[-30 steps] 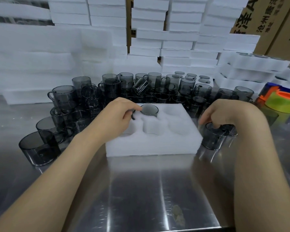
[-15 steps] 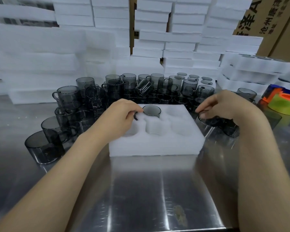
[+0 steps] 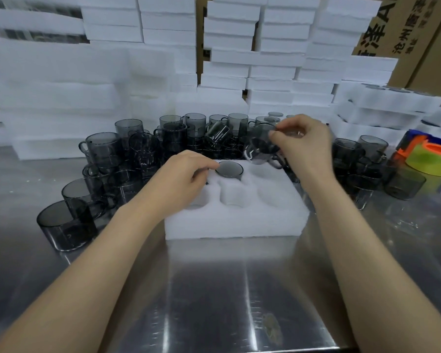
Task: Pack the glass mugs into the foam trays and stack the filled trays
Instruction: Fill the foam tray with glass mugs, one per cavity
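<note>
1. A shiny steel bench [image 3: 214, 289] carries one foam tray [image 3: 239, 220]. Behind the tray rise stacks of white foam [image 3: 278, 59] and two cardboard boxes [image 3: 405, 34].
2. Loose mugs [image 3: 143, 149] of smoky glass crowd left, behind and right of the tray, too many to count exactly.
3. One seated mug [image 3: 229, 169] fills the middle pocket of the tray's far row.
4. The left hand [image 3: 181, 179] rests on the tray, its fingers curled and pinching that mug's left edge.
5. The right hand [image 3: 303, 146] pinches one lifted mug [image 3: 261, 149], tilted, above the tray's far right corner.

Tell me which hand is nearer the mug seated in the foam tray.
Left. The left hand sits just beside the seated mug, fingers at its rim; the right hand is farther right, holding another mug.
</note>
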Demonstrator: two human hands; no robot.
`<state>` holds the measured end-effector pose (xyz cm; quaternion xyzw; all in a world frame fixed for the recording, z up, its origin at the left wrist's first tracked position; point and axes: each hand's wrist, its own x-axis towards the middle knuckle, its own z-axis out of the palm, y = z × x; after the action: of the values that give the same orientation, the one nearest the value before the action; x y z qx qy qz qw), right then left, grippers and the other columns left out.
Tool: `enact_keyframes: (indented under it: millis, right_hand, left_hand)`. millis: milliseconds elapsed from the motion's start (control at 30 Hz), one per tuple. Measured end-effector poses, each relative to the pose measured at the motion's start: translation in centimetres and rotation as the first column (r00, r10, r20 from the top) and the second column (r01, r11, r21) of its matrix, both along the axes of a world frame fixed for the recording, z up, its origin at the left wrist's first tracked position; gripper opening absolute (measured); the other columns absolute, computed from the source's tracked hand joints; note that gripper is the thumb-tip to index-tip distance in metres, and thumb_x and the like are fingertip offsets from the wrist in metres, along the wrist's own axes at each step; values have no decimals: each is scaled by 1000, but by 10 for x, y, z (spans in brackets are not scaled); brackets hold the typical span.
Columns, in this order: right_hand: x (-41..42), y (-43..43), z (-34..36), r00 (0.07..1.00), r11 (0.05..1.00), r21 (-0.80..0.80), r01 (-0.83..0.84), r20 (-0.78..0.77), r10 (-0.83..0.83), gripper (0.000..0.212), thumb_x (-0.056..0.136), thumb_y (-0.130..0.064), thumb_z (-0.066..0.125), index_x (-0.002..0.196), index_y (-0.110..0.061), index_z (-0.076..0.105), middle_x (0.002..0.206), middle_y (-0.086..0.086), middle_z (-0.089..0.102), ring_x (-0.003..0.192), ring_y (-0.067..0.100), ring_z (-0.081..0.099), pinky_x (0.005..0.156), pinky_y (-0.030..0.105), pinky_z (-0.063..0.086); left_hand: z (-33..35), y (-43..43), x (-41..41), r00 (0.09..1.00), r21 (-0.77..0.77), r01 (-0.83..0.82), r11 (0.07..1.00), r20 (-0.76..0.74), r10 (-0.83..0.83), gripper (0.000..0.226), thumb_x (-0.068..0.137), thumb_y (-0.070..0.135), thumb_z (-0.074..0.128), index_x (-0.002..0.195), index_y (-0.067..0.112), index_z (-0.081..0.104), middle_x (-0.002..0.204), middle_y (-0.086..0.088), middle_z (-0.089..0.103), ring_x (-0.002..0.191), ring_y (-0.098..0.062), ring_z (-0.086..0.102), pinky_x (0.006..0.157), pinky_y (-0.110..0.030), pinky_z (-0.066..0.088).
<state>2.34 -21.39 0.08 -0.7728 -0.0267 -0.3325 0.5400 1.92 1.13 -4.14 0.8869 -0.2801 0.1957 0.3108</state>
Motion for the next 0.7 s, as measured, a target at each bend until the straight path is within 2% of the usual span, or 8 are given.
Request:
enact_keyframes:
  millis: [67, 167, 300, 400, 500, 567, 633, 700]
  right_hand:
    - [0, 17, -5, 999, 999, -40, -36, -6, 36, 21, 74, -9, 70, 69, -27, 60, 64, -7, 62, 60, 15, 62, 66, 31, 53]
    - [-4, 36, -14, 994, 988, -106, -111, -3, 111, 21, 75, -8, 70, 68, -22, 55, 57, -8, 59, 52, 21, 63, 56, 26, 51]
    - [-8, 47, -22, 969, 963, -123, -240, 34, 246, 31, 79, -3, 70, 60, -14, 48, 87, -3, 61, 57, 28, 60, 58, 34, 51]
    - [-8, 48, -22, 962, 955, -135, -265, 29, 271, 31, 80, -4, 71, 59, -11, 48, 94, -5, 60, 62, 32, 59, 64, 38, 50]
    - [-9, 48, -21, 946, 942, -117, -315, 38, 321, 29, 80, -5, 71, 63, -14, 50, 99, -4, 61, 66, 22, 56, 67, 36, 49]
    - [-9, 48, -22, 931, 922, -155, -354, 36, 363, 28, 77, -7, 75, 71, -19, 51, 107, -3, 61, 71, 16, 54, 71, 30, 48]
    - [-8, 49, -25, 923, 903, -214, -372, 22, 385, 35, 72, -13, 81, 83, -22, 49, 113, -7, 58, 77, 16, 52, 74, 23, 46]
    - [-6, 48, -27, 923, 887, -279, -368, 10, 386, 47, 68, -19, 85, 99, -26, 49, 114, -12, 55, 83, 9, 50, 76, 17, 43]
  left_hand:
    - [2, -1, -3, 999, -9, 39, 999, 33, -38, 30, 92, 3, 54, 113, 18, 69, 96, 3, 65, 100, -10, 54, 78, -10, 40]
    - [3, 1, -1, 994, 50, 41, 998, 102, -46, 14, 91, 18, 61, 97, 11, 71, 92, -3, 66, 101, -16, 53, 85, -32, 47]
    - [0, 5, 6, 989, 37, -41, 998, 146, 36, 22, 88, 33, 63, 89, 12, 69, 90, 0, 65, 99, -14, 49, 88, -24, 38]
    - [-1, 5, 5, 985, 6, -52, 999, 163, 51, 16, 88, 33, 65, 93, 19, 71, 92, 6, 66, 101, -12, 49, 86, -23, 38]
    - [0, 5, 5, 984, 11, -69, 998, 166, 66, 18, 89, 33, 60, 94, 19, 70, 91, 8, 65, 101, -10, 48, 86, -28, 43]
    - [0, 5, 4, 983, 20, -94, 995, 163, 90, 20, 91, 31, 58, 92, 16, 71, 92, 6, 66, 101, -10, 48, 86, -33, 44]
    - [0, 4, 4, 982, 16, -106, 994, 159, 103, 23, 93, 29, 57, 87, 12, 71, 92, 5, 65, 103, -10, 50, 85, -37, 46]
    - [1, 4, 2, 984, -13, -93, 996, 154, 94, 20, 94, 24, 57, 88, 14, 73, 97, 7, 65, 106, -10, 53, 86, -39, 48]
